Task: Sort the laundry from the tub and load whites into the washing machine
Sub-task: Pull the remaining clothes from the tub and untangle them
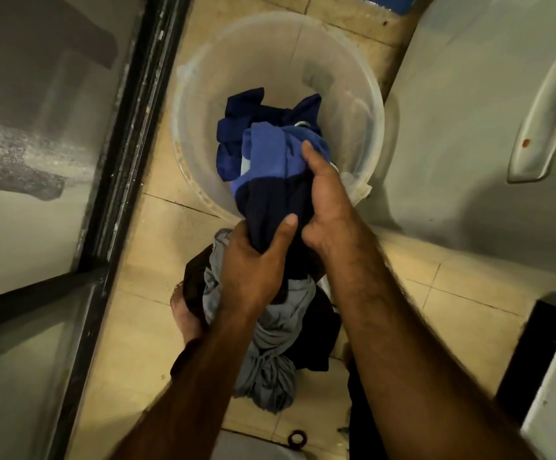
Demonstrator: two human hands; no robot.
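A pale washing machine [469, 94] stands at two o'clock of the translucent tub [203, 78]. Grey and dark clothes [270, 343] are heaped at six. Both hands, left [253, 260] and right [326, 207], clench a blue-and-navy garment [270, 167] over the tub's near rim.

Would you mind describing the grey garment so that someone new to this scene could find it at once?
Start at the round translucent tub on the tiled floor and come toward the person. Just below the left hand, a heap of clothes lies on the floor beside a bare foot. The grey garment is the pale, twisted piece draped over the black clothing, unlike the blue items at the tub.
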